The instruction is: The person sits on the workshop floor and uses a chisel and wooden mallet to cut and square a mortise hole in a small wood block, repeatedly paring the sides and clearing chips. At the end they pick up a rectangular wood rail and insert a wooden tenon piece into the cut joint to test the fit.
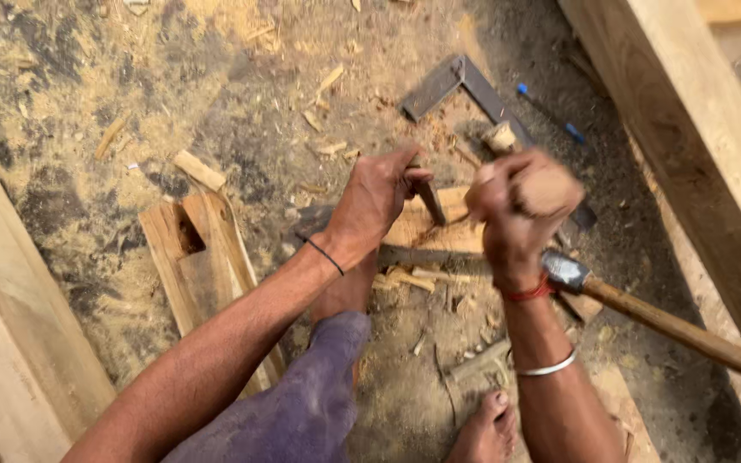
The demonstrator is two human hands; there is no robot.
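left hand (pixel 376 199) clamped on stiff chisel (pixel 429 200), upright on wood block (pixel 426 230) on floor; right hand (pixel 521 201) closed round blurred wooden mallet (pixel 545 189), probably heavy, best gripped low on the handle.

1. The place is a simple carpentry workshop with a ground of earth; sawdust and wood chips (pixel 328 81) lie all around the hands.
2. A metal try square (pixel 465 86) lies on the ground just beyond the right hand (pixel 521 206).
3. A hammer (pixel 645 313) with a wooden handle rests beside the right wrist.
4. A board with a cut notch (pixel 195 257) lies to the left of the left hand (pixel 375 201).
5. Heavy timber beams (pixel 688 129) run along the right side, and more planks (pixel 10 326) lie far to the left.
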